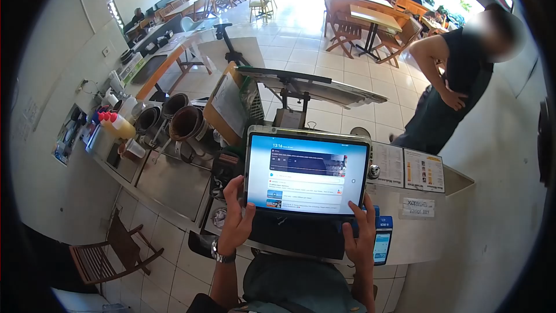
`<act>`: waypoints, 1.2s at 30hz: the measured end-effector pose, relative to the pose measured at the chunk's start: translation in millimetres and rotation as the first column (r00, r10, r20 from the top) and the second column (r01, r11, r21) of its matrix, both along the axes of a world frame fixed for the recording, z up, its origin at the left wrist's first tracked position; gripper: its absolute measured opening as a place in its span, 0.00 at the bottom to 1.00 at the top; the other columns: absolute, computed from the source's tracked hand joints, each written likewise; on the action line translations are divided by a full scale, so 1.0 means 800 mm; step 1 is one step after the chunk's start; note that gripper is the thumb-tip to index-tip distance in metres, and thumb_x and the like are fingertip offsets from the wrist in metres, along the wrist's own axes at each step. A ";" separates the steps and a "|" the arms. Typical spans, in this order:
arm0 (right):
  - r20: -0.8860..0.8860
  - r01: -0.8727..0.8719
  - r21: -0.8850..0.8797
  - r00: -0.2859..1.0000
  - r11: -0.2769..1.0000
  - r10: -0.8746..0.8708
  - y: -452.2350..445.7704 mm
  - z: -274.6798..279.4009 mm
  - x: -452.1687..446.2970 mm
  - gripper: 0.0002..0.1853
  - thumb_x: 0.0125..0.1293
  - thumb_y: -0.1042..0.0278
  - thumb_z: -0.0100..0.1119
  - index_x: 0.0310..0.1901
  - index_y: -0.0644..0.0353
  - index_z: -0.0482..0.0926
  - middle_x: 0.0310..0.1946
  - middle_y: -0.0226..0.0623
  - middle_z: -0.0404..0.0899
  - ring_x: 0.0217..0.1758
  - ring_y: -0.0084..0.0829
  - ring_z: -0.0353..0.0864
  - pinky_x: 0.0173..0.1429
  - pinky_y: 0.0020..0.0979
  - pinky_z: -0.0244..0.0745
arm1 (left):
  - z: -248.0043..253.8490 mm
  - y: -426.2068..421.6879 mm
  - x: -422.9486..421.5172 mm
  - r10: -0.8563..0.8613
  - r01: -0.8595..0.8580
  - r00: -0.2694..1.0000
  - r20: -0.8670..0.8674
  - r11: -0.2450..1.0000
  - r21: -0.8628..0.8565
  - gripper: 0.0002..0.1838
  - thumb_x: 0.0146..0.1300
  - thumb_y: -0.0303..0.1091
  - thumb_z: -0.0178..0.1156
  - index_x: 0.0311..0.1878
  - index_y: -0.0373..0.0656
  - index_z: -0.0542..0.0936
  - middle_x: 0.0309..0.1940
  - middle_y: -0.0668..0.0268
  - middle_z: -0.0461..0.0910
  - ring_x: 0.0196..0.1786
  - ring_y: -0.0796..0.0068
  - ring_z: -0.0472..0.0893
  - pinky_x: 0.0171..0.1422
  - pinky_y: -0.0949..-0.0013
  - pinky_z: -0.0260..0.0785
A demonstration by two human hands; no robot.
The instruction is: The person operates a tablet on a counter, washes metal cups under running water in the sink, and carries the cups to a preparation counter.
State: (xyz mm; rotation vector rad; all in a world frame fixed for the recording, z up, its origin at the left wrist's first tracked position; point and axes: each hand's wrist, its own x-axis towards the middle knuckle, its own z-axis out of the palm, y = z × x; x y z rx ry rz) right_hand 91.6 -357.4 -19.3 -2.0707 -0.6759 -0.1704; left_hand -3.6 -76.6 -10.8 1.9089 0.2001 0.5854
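Observation:
A tablet (307, 177) with a lit screen stands tilted up in front of me, showing the time 13:16, a media panel and a list of news-like items. My left hand (234, 220), with a metal watch on its wrist, grips the tablet's lower left edge. At the lower right corner my right hand (360, 235) holds the tablet, one fingertip lying over the screen's edge. Just right of that hand is a blue payment terminal (382, 240) with a lit display. A dark surface (298, 236) lies below the tablet.
Printed menus (423, 171) lie on the counter (414, 232) at right. A monitor (315, 86) stands behind the tablet. Left are dark round containers (186, 123), sauce bottles (119, 124) and a wooden chair (116, 249). A person (457, 75) stands beyond the counter.

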 end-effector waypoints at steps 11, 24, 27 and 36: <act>-0.038 0.005 0.091 0.999 0.996 -0.001 -0.001 -0.001 -0.004 0.28 0.68 0.66 0.56 0.68 0.61 0.63 0.72 0.61 0.56 0.75 0.58 0.58 0.74 0.51 0.57 | 0.065 0.020 0.079 0.108 -0.062 0.993 -0.053 0.835 0.546 0.27 0.72 0.52 0.51 0.71 0.54 0.64 0.58 0.43 0.64 0.62 0.43 0.65 0.66 0.44 0.58; -0.041 0.035 0.216 0.999 0.976 -0.026 0.001 -0.025 -0.007 0.29 0.73 0.55 0.51 0.69 0.59 0.59 0.73 0.58 0.54 0.75 0.54 0.58 0.71 0.50 0.62 | 0.038 0.018 0.043 0.184 -0.193 0.980 0.079 0.974 0.123 0.30 0.75 0.55 0.45 0.63 0.35 0.67 0.61 0.51 0.63 0.62 0.61 0.68 0.61 0.57 0.67; -0.093 0.093 0.284 0.993 0.954 -0.069 -0.002 -0.031 -0.013 0.29 0.74 0.52 0.47 0.70 0.58 0.58 0.72 0.54 0.56 0.73 0.48 0.62 0.68 0.45 0.65 | 0.010 0.024 0.019 0.315 -0.312 0.941 0.127 0.949 -0.043 0.15 0.74 0.41 0.52 0.50 0.36 0.72 0.53 0.56 0.69 0.51 0.71 0.74 0.52 0.67 0.71; 0.024 0.192 0.280 0.978 0.941 -0.207 -0.004 -0.020 0.000 0.26 0.75 0.52 0.45 0.66 0.60 0.63 0.69 0.53 0.61 0.72 0.45 0.63 0.68 0.45 0.63 | -0.013 0.019 -0.021 0.480 -0.451 0.871 0.105 0.866 -0.218 0.05 0.67 0.21 0.58 0.34 0.38 0.74 0.34 0.70 0.76 0.27 0.87 0.70 0.30 0.80 0.63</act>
